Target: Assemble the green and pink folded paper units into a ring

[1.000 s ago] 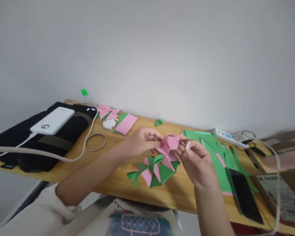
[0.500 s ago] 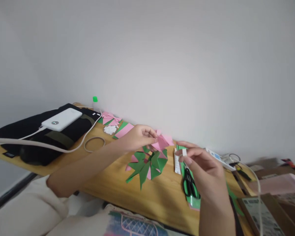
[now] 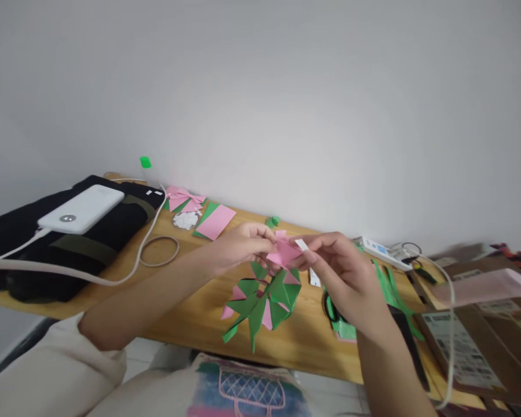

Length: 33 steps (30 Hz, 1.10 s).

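My left hand (image 3: 244, 248) is closed, its thumb and fingers pinching a pink folded-paper piece (image 3: 282, 255). Beneath that piece hangs a cluster of green and pink folded paper (image 3: 257, 310) with pointed, leaf-like tips; how the two are joined is hard to see. A small white strip (image 3: 301, 245) sits between the thumb and fingers of my right hand (image 3: 346, 278), right beside the pink piece. The fingertips of my right hand come up against the pink paper's right edge or very near it. Below, my right hand partly covers black-handled scissors (image 3: 331, 308).
At left, a white power bank (image 3: 82, 209) lies on a black bag (image 3: 91, 249) with a cable. Behind my left arm are a thin ring (image 3: 143, 256), a dish of white bits (image 3: 186, 220) and coloured paper sheets (image 3: 219, 221). A power strip (image 3: 384, 253) and cardboard packages (image 3: 473, 347) lie right.
My right hand has moved left with the white strip, from apart to right beside the pink paper. My left hand still holds the pink piece. The view has shifted slightly.
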Each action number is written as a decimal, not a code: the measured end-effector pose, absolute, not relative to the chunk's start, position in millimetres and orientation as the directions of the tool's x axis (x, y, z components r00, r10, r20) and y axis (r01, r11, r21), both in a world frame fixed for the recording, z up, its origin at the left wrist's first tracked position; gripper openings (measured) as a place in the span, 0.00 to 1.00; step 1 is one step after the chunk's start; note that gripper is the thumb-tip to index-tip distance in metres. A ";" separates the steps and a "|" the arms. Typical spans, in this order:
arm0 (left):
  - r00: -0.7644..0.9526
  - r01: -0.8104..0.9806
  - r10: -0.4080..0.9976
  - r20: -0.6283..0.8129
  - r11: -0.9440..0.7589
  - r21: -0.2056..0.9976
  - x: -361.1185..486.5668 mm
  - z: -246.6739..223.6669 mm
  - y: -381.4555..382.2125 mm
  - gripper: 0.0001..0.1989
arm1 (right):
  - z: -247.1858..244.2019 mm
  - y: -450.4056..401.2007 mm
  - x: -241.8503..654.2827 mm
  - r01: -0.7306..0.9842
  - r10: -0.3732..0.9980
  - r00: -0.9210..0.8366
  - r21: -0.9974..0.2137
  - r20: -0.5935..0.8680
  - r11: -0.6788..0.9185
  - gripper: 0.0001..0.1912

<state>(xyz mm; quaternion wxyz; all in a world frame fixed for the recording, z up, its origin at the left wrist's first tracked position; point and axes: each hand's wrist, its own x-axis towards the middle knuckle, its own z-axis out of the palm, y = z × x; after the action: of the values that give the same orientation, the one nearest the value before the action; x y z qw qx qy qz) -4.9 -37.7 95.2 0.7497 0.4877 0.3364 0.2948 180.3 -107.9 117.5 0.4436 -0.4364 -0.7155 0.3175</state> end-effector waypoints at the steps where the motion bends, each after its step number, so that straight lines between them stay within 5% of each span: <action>1: 0.598 -0.127 0.768 -0.230 0.375 0.918 -4.1 91.1 -35.4 0.05 | 113.9 -104.7 180.3 0.337 0.916 -0.214 -0.854 0.340 0.396 0.01; 16: 0.511 -0.206 0.794 -0.331 0.487 0.849 6.9 46.0 -12.0 0.07 | 51.6 -49.6 185.7 0.106 0.940 -0.027 -0.934 0.340 0.341 0.02; 33: 0.676 -0.189 0.711 -0.190 0.418 0.889 15.5 55.6 -11.2 0.15 | 56.5 -57.7 168.3 0.098 0.812 0.426 -0.913 0.399 0.397 0.03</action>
<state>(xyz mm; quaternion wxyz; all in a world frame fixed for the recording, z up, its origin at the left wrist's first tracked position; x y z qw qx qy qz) 15.5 -11.2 55.6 0.7924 0.4587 0.2847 0.2841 168.3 -57.7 56.5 0.6915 -0.4847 -0.4694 0.2581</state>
